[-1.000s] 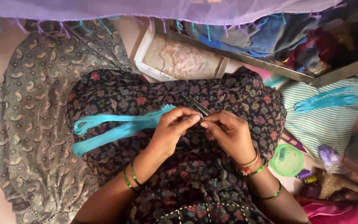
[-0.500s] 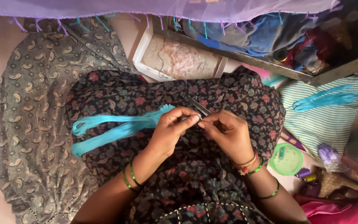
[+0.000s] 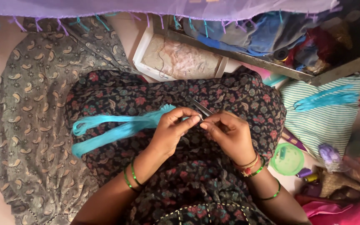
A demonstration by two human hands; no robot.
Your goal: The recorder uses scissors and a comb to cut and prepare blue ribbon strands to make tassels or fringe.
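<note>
Left hand (image 3: 173, 129) and right hand (image 3: 226, 133) pinch needle (image 3: 201, 109) over lap. We judge needle thin, stiff, slippery; yarn (image 3: 113, 129) soft, light. Hold needle mid-shaft.

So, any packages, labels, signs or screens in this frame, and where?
White box: top centre, behind the lap, shallow rectangle with mottled beige-pink inside.
Green lid: right of the right hand, round, translucent, possibly a small container.
No labels, signs or screens visible.
</note>
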